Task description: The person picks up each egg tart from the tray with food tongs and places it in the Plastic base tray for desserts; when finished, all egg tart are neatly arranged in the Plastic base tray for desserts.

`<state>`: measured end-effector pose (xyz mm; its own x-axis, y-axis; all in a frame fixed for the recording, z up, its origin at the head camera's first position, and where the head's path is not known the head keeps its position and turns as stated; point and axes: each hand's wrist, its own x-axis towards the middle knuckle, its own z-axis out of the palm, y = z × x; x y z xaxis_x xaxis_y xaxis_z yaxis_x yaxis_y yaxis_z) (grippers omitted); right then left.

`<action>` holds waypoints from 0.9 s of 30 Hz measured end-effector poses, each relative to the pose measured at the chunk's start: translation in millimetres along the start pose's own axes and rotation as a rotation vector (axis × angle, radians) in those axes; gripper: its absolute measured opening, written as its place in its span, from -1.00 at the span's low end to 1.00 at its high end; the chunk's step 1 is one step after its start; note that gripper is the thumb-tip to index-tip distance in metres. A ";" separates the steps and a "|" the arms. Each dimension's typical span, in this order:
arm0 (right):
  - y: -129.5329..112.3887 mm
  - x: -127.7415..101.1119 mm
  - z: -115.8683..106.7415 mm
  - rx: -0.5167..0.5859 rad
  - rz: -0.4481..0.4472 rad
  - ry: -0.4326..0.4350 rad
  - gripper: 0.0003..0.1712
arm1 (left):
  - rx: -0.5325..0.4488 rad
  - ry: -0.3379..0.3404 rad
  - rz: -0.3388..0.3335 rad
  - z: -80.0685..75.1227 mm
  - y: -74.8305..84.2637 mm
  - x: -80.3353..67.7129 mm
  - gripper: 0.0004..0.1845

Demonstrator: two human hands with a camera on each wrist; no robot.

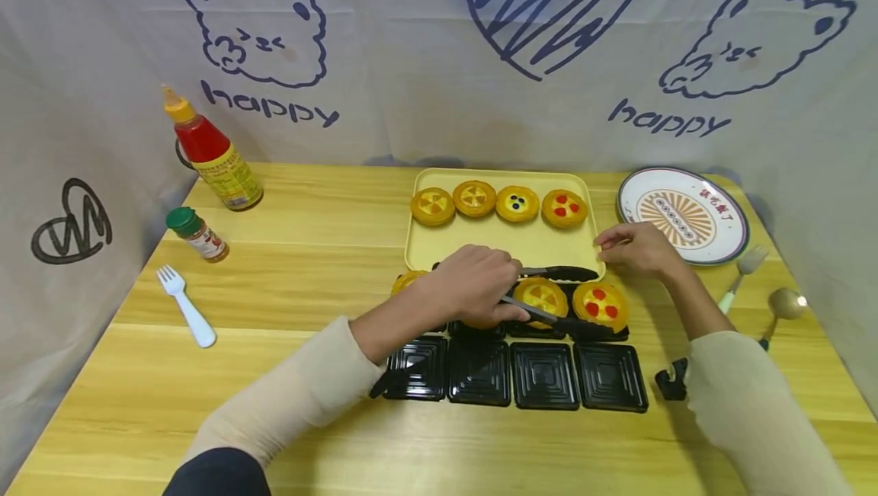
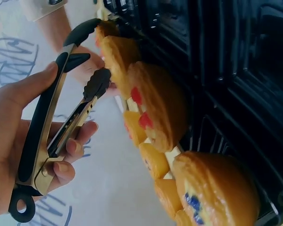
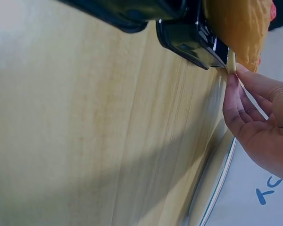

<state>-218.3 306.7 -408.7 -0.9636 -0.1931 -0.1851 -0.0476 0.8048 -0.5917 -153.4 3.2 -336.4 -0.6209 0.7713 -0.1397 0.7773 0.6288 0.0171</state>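
Note:
My left hand (image 1: 480,290) grips black-handled tongs (image 1: 555,313), whose two arms stand apart on either side of a yellow-topped tart (image 1: 542,296) in the black plastic container (image 1: 542,376). A tart with red dots (image 1: 601,304) sits to its right; another tart (image 1: 406,280) peeks out at the left. In the left wrist view the left hand (image 2: 19,141) holds the tongs (image 2: 56,117) beside the row of tarts (image 2: 155,108). My right hand (image 1: 634,248) pinches the near right corner of the yellow tray (image 1: 501,244), which carries several tarts along its far edge. The right hand (image 3: 259,117) grips the tray edge (image 3: 232,61).
A red sauce bottle (image 1: 209,149), a small green-capped jar (image 1: 197,234) and a white fork (image 1: 185,305) stand at the left. At the right lie a patterned plate (image 1: 682,214), a fork (image 1: 741,275), a spoon (image 1: 782,305) and a small black object (image 1: 672,382). Cloth walls enclose the table.

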 end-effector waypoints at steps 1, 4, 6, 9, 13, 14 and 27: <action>0.0 -0.1 0.0 -0.002 0.003 0.000 -0.68 | -0.014 0.006 -0.003 -1.1 -1.6 -2.2 -0.48; 1.3 0.1 0.1 -0.010 0.000 0.000 -0.67 | -0.079 0.031 -0.042 -5.9 -12.3 -15.6 -0.45; 1.7 0.1 0.3 -0.011 0.000 -0.001 -0.67 | -0.140 0.057 -0.091 -7.8 -27.1 -29.1 -0.42; 1.0 0.1 0.3 -0.013 -0.005 -0.004 -0.66 | -0.209 0.100 -0.206 -5.4 -61.2 -53.4 -0.35; -1.5 0.5 0.0 -0.021 0.004 -0.004 -0.68 | -0.218 0.153 -0.370 7.1 -115.3 -81.7 -0.32; -2.3 0.7 -0.2 -0.023 0.006 -0.006 -0.67 | -0.215 0.162 -0.406 10.9 -127.2 -86.7 -0.33; -2.8 0.2 -0.4 -0.022 0.001 -0.021 -0.64 | -0.193 0.113 -0.490 37.1 -172.7 -90.5 -0.33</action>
<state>-218.5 304.6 -406.8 -0.9579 -0.2036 -0.2026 -0.0522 0.8169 -0.5744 -227.7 -178.8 -363.4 -0.9215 0.3821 -0.0694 0.3678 0.9161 0.1598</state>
